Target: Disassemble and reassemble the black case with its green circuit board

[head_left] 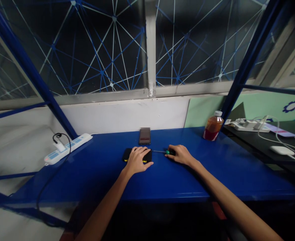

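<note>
My left hand (138,160) lies over a flat black case (127,154) with yellow marks along its front edge. Its fingers are spread across the top, and the thumb points right, off the case. My right hand (179,154) is closed around the green and black handle of a screwdriver (160,151). The thin shaft points left, with its tip close to the case's right side; whether it touches cannot be made out. Just behind the case, a phone-like device (144,136) with a dark screen is propped up, its top part blurred.
Both hands work over a blue table (94,180). A white power strip (69,147) with a plugged-in black cable (47,182) is at the left. A bottle (213,126) of reddish-brown drink stands back right. Chargers and white cables (279,134) lie on a dark desk (250,144) beyond.
</note>
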Demonstrator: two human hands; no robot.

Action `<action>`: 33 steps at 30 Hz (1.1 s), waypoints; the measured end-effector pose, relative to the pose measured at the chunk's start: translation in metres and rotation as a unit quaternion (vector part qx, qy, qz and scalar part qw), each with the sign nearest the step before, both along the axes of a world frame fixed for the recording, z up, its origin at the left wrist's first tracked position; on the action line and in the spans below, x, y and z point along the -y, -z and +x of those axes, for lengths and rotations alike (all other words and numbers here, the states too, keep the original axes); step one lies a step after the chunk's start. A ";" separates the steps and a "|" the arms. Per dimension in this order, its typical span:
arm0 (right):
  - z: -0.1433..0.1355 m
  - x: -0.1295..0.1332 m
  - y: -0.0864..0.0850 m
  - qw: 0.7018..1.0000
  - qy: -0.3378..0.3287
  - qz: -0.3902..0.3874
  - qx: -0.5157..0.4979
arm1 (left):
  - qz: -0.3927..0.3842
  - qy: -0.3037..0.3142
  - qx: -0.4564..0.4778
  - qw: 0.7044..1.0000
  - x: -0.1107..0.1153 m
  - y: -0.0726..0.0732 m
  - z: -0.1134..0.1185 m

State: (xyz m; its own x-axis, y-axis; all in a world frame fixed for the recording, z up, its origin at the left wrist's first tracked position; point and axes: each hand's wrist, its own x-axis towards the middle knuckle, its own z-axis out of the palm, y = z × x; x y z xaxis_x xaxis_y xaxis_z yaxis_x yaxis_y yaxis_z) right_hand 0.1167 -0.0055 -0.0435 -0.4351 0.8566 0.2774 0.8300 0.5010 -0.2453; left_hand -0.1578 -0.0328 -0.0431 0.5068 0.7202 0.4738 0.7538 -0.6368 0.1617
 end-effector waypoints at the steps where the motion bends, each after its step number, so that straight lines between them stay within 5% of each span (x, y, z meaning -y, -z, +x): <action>1: -0.001 0.001 -0.001 1.000 0.001 0.005 0.002 | 0.000 0.000 0.000 1.000 0.000 0.000 0.000; 33: 0.001 0.006 -0.001 0.999 -0.009 0.031 -0.040 | -0.010 0.001 -0.006 1.000 -0.002 -0.001 0.001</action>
